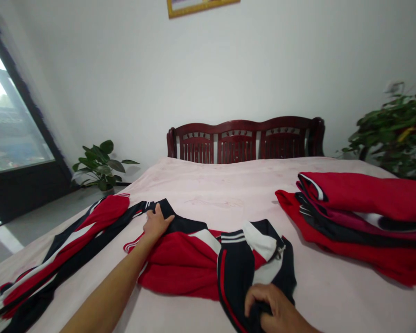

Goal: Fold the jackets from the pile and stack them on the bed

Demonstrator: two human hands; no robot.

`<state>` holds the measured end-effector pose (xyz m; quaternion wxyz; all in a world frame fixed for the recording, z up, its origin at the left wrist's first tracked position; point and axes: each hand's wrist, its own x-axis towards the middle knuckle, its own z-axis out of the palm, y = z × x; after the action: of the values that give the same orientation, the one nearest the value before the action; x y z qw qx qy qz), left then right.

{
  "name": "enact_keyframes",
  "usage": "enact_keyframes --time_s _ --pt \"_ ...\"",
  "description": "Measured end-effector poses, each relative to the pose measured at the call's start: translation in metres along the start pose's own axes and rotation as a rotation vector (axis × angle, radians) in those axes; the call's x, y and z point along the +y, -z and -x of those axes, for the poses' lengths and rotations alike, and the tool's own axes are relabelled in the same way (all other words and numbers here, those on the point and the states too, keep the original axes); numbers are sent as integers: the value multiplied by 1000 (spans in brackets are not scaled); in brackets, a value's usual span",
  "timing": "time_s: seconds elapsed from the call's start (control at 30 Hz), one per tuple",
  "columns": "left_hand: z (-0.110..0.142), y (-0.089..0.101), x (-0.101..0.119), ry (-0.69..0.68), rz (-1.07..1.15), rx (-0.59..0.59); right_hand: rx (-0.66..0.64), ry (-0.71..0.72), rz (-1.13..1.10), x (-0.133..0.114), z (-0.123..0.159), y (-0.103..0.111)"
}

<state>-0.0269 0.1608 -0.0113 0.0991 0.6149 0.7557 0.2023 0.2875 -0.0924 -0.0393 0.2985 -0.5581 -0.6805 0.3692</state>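
A red, navy and white track jacket [183, 263] lies partly bunched on the pink sheet in front of me. My left hand [157, 224] rests with fingers apart on its navy part, at the upper left. At the near right, the fingers of my right hand [276, 309] are curled round navy fabric of the jacket. Striped ribbing and a zipper end show just above that hand. More red, navy and white clothing [86, 231] is stretched out to the left, its upper end close to my left hand.
A stack of folded red and dark clothes [364, 199] sits on the right of the bed. The pink sheet [208, 185] runs back to a dark wooden headboard [235, 141]. Potted plants [102, 164] stand on both sides, with a glass door [10, 111] at left.
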Motion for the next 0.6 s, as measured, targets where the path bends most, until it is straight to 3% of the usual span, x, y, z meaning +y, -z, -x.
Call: enact_keyframes --time_s 0.17,0.27,0.37,0.47,0.53,0.6 --pt "-22 8 -9 105 92 -22 -32 24 -4 6 -2 -1" --pt "-28 16 -9 58 199 -49 -92 -33 -94 8 -3 4" --pt "-26 27 9 -58 390 -39 -153 -55 -245 7 -11 19" --pt "-8 43 46 -209 620 -53 35 -27 -237 -5 -37 37" --pt "15 54 76 -311 746 -86 238 0 -141 -21 -63 45" --pt "45 64 106 -434 876 -171 363 53 -83 -43 -89 45"
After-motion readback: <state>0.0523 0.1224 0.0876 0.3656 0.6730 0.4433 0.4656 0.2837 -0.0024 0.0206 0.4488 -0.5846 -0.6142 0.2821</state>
